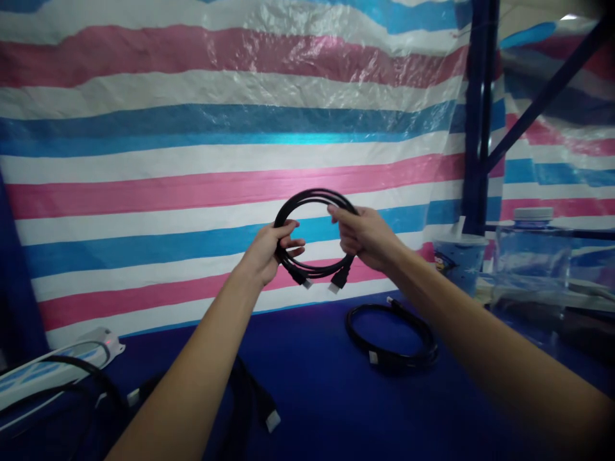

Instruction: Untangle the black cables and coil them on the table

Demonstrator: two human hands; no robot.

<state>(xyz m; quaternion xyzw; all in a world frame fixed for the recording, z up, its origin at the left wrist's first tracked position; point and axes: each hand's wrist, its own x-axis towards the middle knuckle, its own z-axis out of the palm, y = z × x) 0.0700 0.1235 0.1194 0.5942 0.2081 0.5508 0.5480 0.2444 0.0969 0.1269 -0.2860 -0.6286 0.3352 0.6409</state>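
Note:
A black HDMI cable (314, 194), coiled into a ring, is held up above the blue table between both hands. My left hand (271, 251) grips the ring's left side with the thumb on top, its other fingers partly curled inside the loop. On the opposite side, my right hand (362, 238) is closed round the coil. Both plugs, with pale tips, hang from the bottom of the ring. A second coiled black cable (353, 336) lies on the table below my right forearm. More black cable with a plug (266, 410) lies near my left forearm, which partly hides it.
A white power strip (103, 349) with cords sits at the left. At the right stand a cup with a straw (461, 256) and a large clear bottle (531, 269). Striped plastic sheeting (216, 198) hangs behind the blue table (307, 358), beside a dark metal post (476, 121).

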